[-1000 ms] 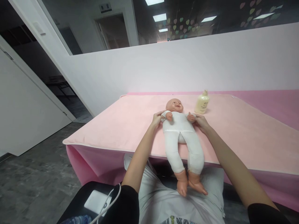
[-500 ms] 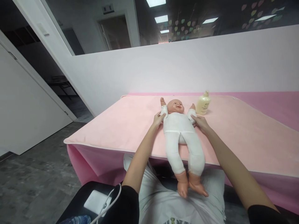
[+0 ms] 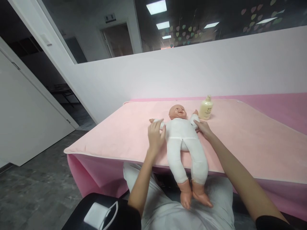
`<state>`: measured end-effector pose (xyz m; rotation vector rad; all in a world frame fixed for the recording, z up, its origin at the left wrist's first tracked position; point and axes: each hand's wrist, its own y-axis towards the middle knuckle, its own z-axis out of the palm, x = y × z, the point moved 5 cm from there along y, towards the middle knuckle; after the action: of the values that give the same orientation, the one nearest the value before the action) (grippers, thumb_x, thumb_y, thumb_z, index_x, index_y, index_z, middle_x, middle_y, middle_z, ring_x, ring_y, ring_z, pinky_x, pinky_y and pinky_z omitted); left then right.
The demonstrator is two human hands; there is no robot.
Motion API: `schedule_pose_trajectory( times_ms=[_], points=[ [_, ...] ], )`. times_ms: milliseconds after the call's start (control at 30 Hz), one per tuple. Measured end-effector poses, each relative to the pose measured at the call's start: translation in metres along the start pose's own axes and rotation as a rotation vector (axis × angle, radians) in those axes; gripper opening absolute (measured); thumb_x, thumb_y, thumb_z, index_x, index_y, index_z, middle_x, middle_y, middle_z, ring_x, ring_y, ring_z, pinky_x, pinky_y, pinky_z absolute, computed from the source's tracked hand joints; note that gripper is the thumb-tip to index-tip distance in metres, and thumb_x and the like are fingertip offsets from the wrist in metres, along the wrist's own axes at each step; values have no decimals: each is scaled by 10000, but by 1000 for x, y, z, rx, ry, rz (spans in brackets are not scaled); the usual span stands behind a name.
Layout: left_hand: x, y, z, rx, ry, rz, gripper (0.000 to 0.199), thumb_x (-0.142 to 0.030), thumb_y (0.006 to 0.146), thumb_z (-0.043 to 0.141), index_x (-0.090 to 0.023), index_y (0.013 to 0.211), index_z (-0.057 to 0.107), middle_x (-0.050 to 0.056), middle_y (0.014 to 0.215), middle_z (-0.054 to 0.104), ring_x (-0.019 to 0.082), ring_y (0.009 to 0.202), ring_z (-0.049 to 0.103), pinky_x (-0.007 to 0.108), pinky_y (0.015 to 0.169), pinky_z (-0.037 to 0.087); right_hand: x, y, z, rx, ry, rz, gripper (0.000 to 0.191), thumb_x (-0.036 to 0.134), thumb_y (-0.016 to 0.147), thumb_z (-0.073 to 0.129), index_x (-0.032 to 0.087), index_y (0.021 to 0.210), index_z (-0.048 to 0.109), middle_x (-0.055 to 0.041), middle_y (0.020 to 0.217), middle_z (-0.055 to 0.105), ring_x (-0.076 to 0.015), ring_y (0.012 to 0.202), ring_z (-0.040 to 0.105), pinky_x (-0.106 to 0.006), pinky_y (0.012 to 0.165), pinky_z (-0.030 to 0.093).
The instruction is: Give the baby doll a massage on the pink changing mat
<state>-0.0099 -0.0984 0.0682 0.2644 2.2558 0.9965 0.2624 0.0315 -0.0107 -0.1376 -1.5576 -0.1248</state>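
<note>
A baby doll point(image 3: 181, 129) in a white cloth suit lies on its back on the pink-covered table point(image 3: 115, 127), its legs hanging past the near edge. My left hand point(image 3: 156, 134) is open, fingers spread, against the doll's arm on the left, which points out sideways. On the other side, my right hand point(image 3: 203, 127) grips the white sleeve of the doll's raised arm between thumb and fingers. Just behind that arm stands a pale yellow bottle point(image 3: 206, 108), upright.
A black seat at the lower left bears a white device point(image 3: 96, 215) with a cable. Behind the table rises a white wall point(image 3: 168, 73) with a dark window above. A white door point(image 3: 26, 105) stands at the far left.
The doll's arm on the left has swung from pointing up to lying out sideways. My left hand has opened and shifted left. My right hand keeps its hold.
</note>
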Motion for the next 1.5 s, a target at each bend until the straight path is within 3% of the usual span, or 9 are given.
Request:
schedule_pose_trajectory(
  times_ms=[133,267,567,700,900,1000,1133,1300,1500],
  points=[
    [-34,-128,-44,-493,-353,62,202,-138,900,423,-204,937,610,34,844,630,178,872,606,347,843,480,-4,3,1,-10,-34,-17,215,308,818,622,93,804,621,-30,572,595,-93,406,506,-186,345,413],
    [-36,-204,-22,-232,-272,-67,248,-193,834,558,-190,1074,618,99,1075,610,218,1018,593,350,863,497,-3,3,1,-38,-41,-11,203,295,822,611,93,808,624,-33,588,603,-101,417,523,-193,349,428],
    [-39,-260,41,82,-766,-394,963,-511,664,721,-203,1440,241,223,1403,398,357,1240,510,461,976,483,-2,1,3,-35,-54,-31,219,309,825,600,93,790,618,-36,601,602,-100,423,530,-189,357,427],
    [-47,-244,5,-154,-607,-373,543,-379,730,699,-303,1221,479,160,1440,356,335,1252,498,471,981,473,-2,0,3,-30,-52,-41,225,325,814,605,102,783,621,-35,604,603,-91,421,521,-185,368,427],
    [-44,-134,-51,-329,-339,-91,286,-236,775,645,-215,1051,570,126,1267,524,281,1222,513,494,1019,428,5,-5,7,10,-96,-103,219,338,766,607,123,807,615,-9,603,582,-88,438,506,-182,371,409],
    [-36,-76,-37,-247,-429,-18,225,-216,791,636,-198,1010,589,111,1246,582,256,1244,511,468,1066,396,9,-10,10,80,-58,-156,243,341,687,631,132,810,625,10,617,566,-74,454,479,-178,388,388],
    [-16,-25,6,-44,-611,-210,274,-284,788,652,-170,1032,605,135,1266,605,245,1239,530,413,1074,401,10,-10,11,164,0,-181,265,304,606,607,118,786,666,35,549,501,-50,472,402,-166,430,326],
    [-8,-15,25,78,-738,-268,255,-252,749,672,-155,978,613,147,1339,563,243,1272,509,377,1094,382,5,-3,8,162,39,-161,394,277,553,585,98,880,713,13,605,557,-52,524,419,-172,487,344],
    [-17,-67,-18,-123,-702,-403,275,-320,771,674,-172,981,577,161,1376,527,263,1304,479,429,1106,364,2,-1,10,66,-16,-142,307,337,583,605,122,795,660,28,564,516,-70,466,428,-180,405,341]
  ],
)
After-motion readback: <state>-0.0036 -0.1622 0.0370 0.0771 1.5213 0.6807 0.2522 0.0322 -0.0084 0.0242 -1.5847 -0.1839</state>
